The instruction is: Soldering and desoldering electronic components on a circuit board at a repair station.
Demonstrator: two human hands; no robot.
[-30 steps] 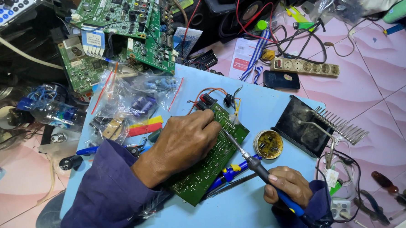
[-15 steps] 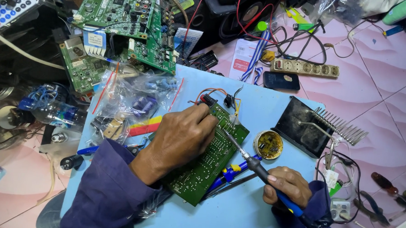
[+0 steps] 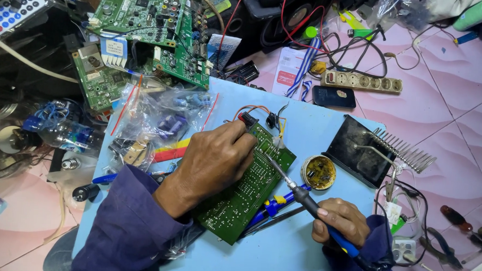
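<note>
A green circuit board (image 3: 243, 198) lies solder side up on a light blue table (image 3: 279, 256). My left hand (image 3: 215, 159) presses down on the board's upper part, fingers curled near the red and orange wires (image 3: 250, 115) at its top corner. My right hand (image 3: 341, 221) grips a blue-handled soldering iron (image 3: 303, 197), whose metal tip touches the board just right of my left fingers. Both sleeves are dark blue.
A round tin of flux (image 3: 319, 172) and a black iron stand with a coiled holder (image 3: 370, 152) sit right of the board. Clear bags of parts (image 3: 160, 121) lie to the left, more green boards (image 3: 148, 17) behind. A power strip (image 3: 361, 81) and phone (image 3: 333, 96) rest on the pink floor.
</note>
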